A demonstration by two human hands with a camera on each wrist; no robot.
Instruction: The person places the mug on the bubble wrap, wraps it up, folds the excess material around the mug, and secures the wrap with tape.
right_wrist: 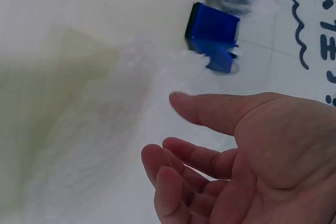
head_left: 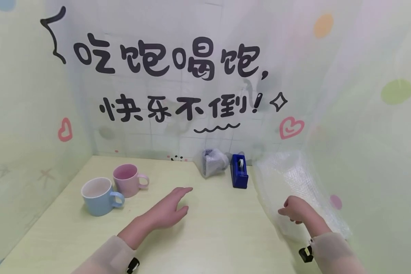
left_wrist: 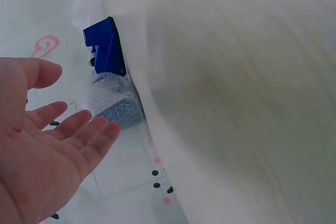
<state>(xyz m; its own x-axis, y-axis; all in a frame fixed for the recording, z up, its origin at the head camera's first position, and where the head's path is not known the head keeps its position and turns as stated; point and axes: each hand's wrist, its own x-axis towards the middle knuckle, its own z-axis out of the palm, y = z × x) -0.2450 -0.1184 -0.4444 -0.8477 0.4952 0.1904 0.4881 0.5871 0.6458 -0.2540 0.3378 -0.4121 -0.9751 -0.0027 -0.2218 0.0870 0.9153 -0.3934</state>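
My left hand [head_left: 168,210] hovers over the middle of the table, its fingers and thumb apart and holding nothing. In the left wrist view the palm of that hand [left_wrist: 47,145] shows, with the fingers loosely extended. Over the sheet of bubble wrap [head_left: 277,182] at the right is my right hand [head_left: 296,209]. Its fingers [right_wrist: 170,192] are loosely curled, the thumb stands apart, and nothing lies between them. A blue tape dispenser [head_left: 239,175] stands at the back, beside a bundle wrapped in bubble wrap [head_left: 214,163].
On the left stand a blue mug [head_left: 97,201] and, just behind it, a pink mug [head_left: 126,182], handles toward the right. Printed plastic sheeting [head_left: 178,87] walls the table [head_left: 219,228] at the back and both sides.
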